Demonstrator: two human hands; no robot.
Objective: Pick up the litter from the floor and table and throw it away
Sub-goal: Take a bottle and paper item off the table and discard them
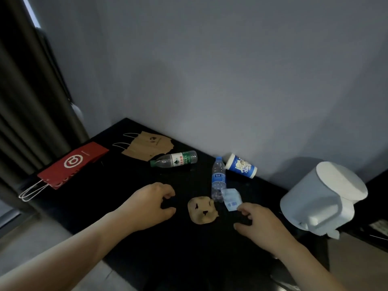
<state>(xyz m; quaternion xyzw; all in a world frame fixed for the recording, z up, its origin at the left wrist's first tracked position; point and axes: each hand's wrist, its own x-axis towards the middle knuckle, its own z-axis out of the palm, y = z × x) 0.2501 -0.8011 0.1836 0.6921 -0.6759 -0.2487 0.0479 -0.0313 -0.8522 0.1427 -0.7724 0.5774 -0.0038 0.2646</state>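
Seven pieces of litter lie on a black table (117, 192) that stands against a grey wall (231, 70), with a dark curtain (25, 112) at its left end.

Take the tan paper scrap (201, 210), crumpled and marked with dark blotches, as the centre of the dial. At 10 o'clock, far off, a red paper bag (73, 162) lies flat, showing a white ring-and-dot logo and white cord handles. A torn brown paper bag (147, 147) lies at 11 o'clock with a small dark print too small to read. Just nearer than it, a clear bottle with a green cap (174, 160) lies on its side. Its white and green label carries Chinese characters and a green triangle mark.

At 1 o'clock a clear bottle with a blue cap (218, 179) lies cap away, and its blue label is illegible. Beyond it, a white and blue cup (241, 165) lies tipped over, with blurred blue lettering. At 2 o'clock, against the blue bottle's base, lies a pale blue wrapper (231, 199) printed with a small square code.

The left hand (151, 204) hovers at 9 o'clock, fingers loosely curled round nothing. The right hand (260, 223) is at 4 o'clock, fingers loosely bent, thumb apart from them. Its forefinger tip is at the wrapper's near corner, but contact cannot be told. A white lidded container (321, 198) stands at 3 o'clock.
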